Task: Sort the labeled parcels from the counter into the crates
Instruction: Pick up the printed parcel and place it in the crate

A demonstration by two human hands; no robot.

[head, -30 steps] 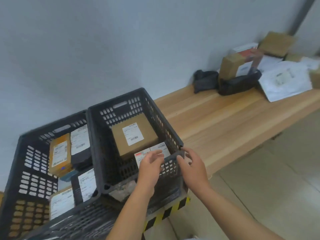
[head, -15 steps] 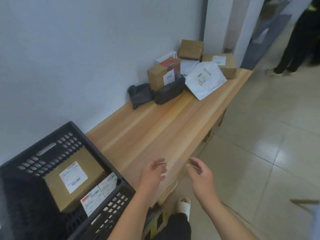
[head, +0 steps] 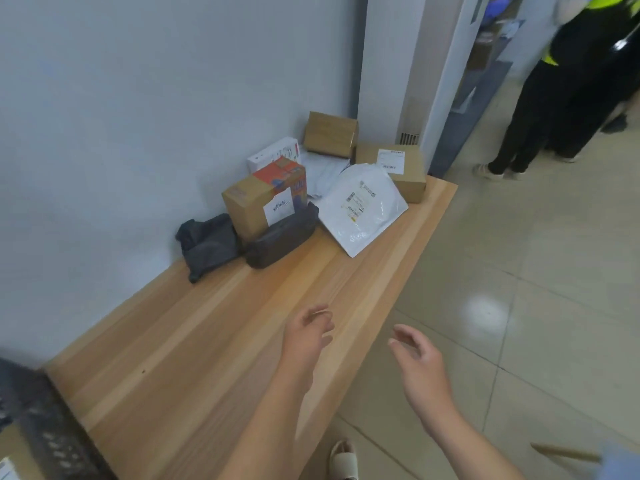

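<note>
The parcels sit bunched at the far end of the counter [head: 207, 341], against the wall. Nearest are a dark grey bag [head: 207, 244] and a black pouch [head: 282, 237]; a printed box [head: 263, 199] with a white label stands right behind the pouch, touching it. To their right a white mailer [head: 363, 209] lies flat, label up, its corner near the counter's front edge. Behind it are a grey mailer [head: 325, 171], a white box [head: 273, 154], a plain brown box [head: 330, 133] in the wall corner and a labeled brown box [head: 398, 168] at the counter's end. Both hands are held out toward this pile and well short of it, holding nothing. The left hand [head: 308, 334] hovers above the bare wood with fingers loosely curled and apart; the right hand [head: 419, 358] is past the front edge, over the floor tiles, fingers relaxed and slightly spread. A dark crate [head: 52, 438] shows blurred at the lower left, at the counter's near end. A sandaled foot [head: 343, 459] is below on the tiles. At upper right a bystander [head: 554, 98] in dark trousers stands by a doorway.
</note>
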